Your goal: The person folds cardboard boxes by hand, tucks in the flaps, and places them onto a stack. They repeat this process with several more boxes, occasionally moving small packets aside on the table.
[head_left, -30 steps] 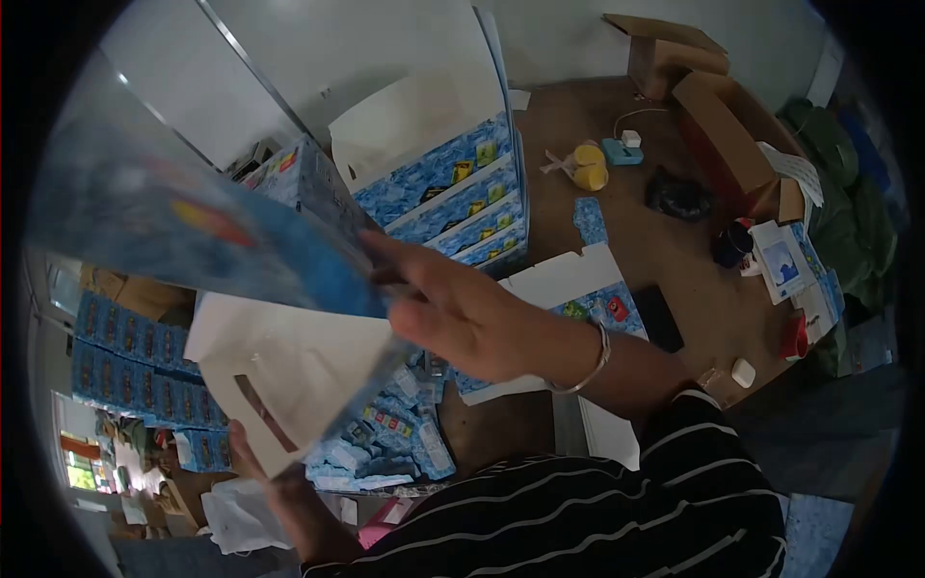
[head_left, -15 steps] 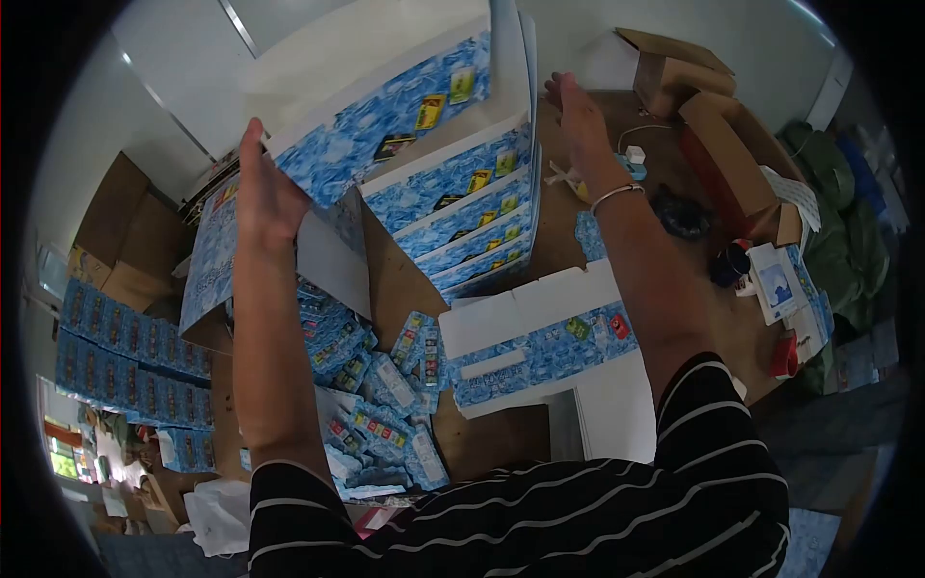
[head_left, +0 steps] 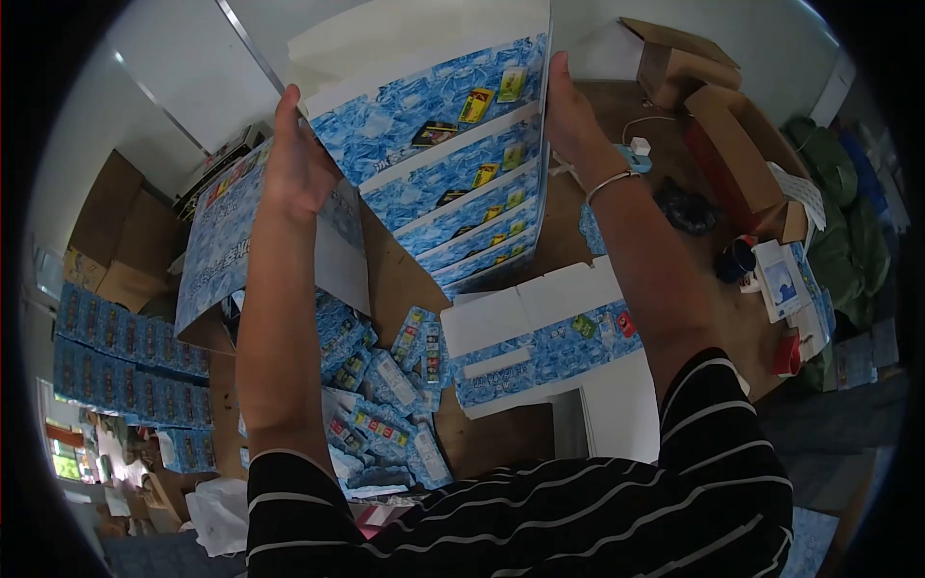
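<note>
A tall stack of blue ice-patterned cartons (head_left: 462, 197) with white edges rises in the upper middle. My left hand (head_left: 303, 164) lies along the left side of the top carton (head_left: 405, 108), its thumb pointing up and its other fingers partly hidden. At the right edge of the same carton, my right hand (head_left: 573, 116) is held flat with the thumb up. Neither hand is visibly curled round the carton. Nearer my body rests a flattened white and blue carton (head_left: 540, 356). Small blue packets (head_left: 390, 385) are heaped to its left.
An open blue-white carton (head_left: 226, 250) stands left of the stack. Brown boxes (head_left: 737, 154) are at the back right, near a black plastic bag (head_left: 684, 207) and a red container (head_left: 786, 353). Rows of blue packets (head_left: 130, 366) lie at the far left.
My right hand has moved in to the stack's right edge, where it stood apart before. The top carton has come down and shifted right, and my left hand has moved right with it.
</note>
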`<move>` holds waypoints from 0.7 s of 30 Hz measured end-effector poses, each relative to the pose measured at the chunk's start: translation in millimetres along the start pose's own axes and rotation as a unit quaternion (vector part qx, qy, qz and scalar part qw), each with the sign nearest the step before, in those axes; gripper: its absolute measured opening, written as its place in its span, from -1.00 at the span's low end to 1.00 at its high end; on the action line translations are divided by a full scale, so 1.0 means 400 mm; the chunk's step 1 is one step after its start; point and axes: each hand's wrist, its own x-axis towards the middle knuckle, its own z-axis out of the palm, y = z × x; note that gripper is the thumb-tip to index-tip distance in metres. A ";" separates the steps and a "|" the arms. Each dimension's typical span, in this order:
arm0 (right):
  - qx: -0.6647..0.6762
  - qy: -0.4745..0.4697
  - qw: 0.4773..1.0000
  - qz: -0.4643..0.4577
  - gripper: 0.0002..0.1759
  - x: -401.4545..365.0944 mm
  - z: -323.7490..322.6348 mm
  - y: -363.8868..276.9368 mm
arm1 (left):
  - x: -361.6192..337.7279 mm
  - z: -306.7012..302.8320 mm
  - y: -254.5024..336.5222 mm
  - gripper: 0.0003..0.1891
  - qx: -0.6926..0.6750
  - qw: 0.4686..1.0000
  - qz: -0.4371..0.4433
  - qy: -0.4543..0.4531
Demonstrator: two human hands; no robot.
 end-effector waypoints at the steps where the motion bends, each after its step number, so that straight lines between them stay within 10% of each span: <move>1: -0.019 0.020 1.000 0.006 -0.15 0.006 -0.002 0.005 | 0.004 -0.002 -0.001 -0.24 -0.001 1.000 -0.005 -0.006; 21: -0.112 -0.024 0.992 -0.044 -0.10 0.061 -0.028 0.020 | 0.028 -0.009 -0.001 -0.18 0.081 0.995 -0.057 -0.022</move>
